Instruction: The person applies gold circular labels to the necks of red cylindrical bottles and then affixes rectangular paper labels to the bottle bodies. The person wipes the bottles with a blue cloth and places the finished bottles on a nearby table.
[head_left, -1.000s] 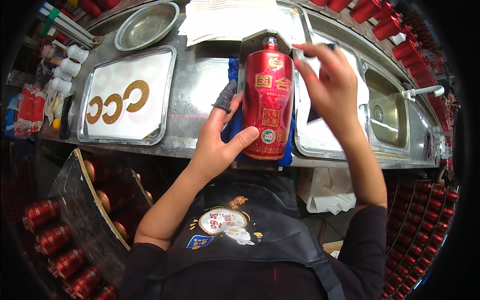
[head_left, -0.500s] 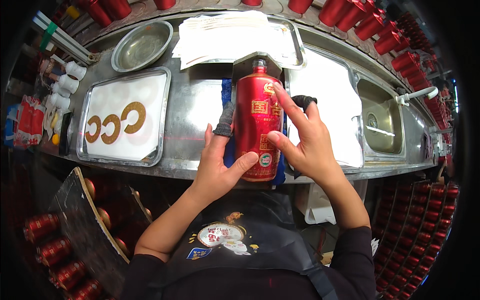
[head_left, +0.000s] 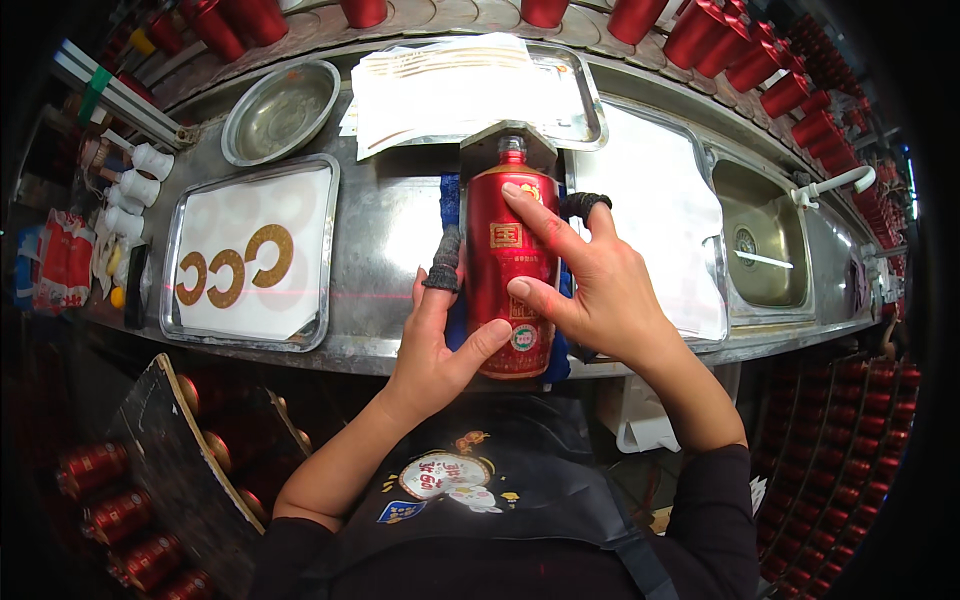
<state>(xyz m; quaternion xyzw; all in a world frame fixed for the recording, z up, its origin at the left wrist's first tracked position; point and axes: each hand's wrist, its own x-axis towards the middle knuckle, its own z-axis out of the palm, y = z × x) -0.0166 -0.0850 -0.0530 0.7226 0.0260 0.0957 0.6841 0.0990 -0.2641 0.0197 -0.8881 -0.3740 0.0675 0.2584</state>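
Note:
A red bottle (head_left: 486,268) with gold lettering and a clear neck lies on its back, neck away from me, in a metal-ended rest (head_left: 540,148) with blue padding (head_left: 450,200). My left hand (head_left: 430,345) grips its left side, with the thumb on the front near the base. A dark knitted finger sleeve (head_left: 445,262) covers one of its fingers. My right hand (head_left: 605,290) has its fingers spread. Its index fingertip presses the gold emblem near the shoulder and its thumb touches the lettering. Another sleeved finger stretches past the bottle's right side.
At left, a tray (head_left: 325,235) holds three gold C-shaped pieces (head_left: 268,256) on white paper. Behind it sits a metal bowl (head_left: 280,112). Paper sheets (head_left: 440,90) are on the far tray. A sink (head_left: 762,200) lies at right. Red bottles stand on a conveyor (head_left: 445,20) beyond.
My right index fingertip and thumb have slid left across the bottle's front. My left hand keeps its hold. The whole view has shifted slightly.

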